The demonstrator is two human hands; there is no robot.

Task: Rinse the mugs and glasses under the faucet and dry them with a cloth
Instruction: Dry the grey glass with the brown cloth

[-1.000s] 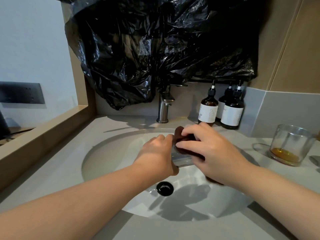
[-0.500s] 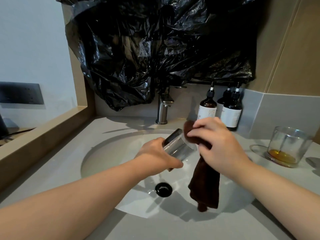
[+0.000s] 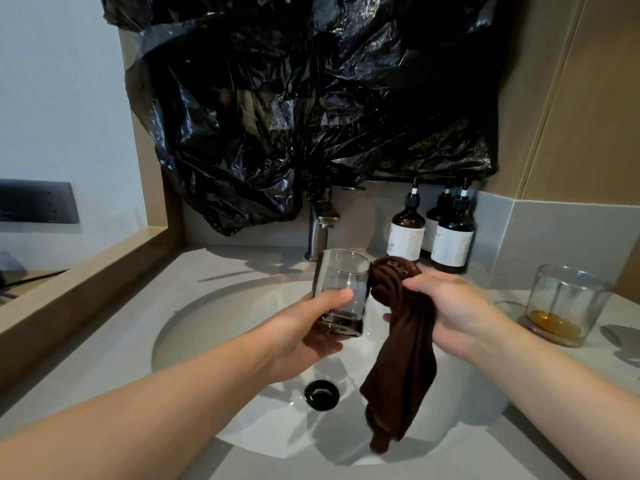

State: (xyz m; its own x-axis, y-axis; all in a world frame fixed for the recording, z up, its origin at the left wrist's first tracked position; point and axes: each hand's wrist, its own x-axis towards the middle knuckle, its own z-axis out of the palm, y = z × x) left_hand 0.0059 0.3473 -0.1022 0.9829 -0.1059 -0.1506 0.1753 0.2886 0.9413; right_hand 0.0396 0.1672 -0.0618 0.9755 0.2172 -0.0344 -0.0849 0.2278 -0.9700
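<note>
The left hand point(image 3: 311, 336) is gripping an upright glass point(image 3: 341, 289) over the sink point(image 3: 214, 327), thumb lying across its near wall, the other fingers curling round behind. Just right of it, the right hand point(image 3: 460, 313) is pinching a bunched brown cloth point(image 3: 405, 362) (its tail hanging over the sink). Farther right, a second glass point(image 3: 568, 299) is sitting on the bench point(image 3: 104, 358).

A bathroom: basin point(image 3: 214, 327), faucet point(image 3: 320, 230), toiletry pump bottles point(image 3: 433, 233).
</note>
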